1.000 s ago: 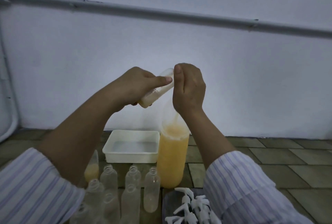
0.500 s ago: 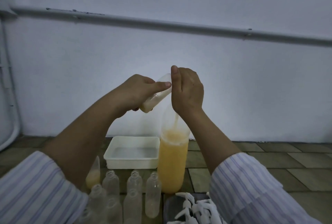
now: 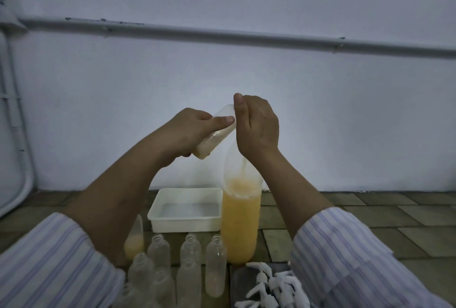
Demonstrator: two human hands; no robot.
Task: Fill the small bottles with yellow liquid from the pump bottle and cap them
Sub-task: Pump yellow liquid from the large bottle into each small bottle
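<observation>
Yellow liquid: level in the tilted small bottle (image 3: 214, 137) reads about the same as a second ago; I see no clear gain.
Change: both hands sit a bit lower in view than a second ago, and more of the wall pipe (image 3: 222, 36) shows; I read that as head tilt, not a new step.
Meaning: my call is we're still mid-fill on this one bottle, capping not started.
Left hand (image 3: 190, 132): wrapped round the small bottle, thumb laid along its side, bottle tilted with its open end up toward the right hand.
Right hand (image 3: 256, 127): fingers curled over the top of the pump bottle (image 3: 240, 218), thumb up against the small bottle's mouth; pump head is hidden under the palm, so I can't tell if it's pressed.
Pump bottle: upright on the floor, just right of the white tray (image 3: 185, 221), over half full.
Queue: empty bottles (image 3: 190, 251) stand in rows in front of it, uncapped; one partly filled bottle (image 3: 134, 241) at the left.
Caps (image 3: 274, 285): white spray tops piled at lower right, untouched.
</observation>
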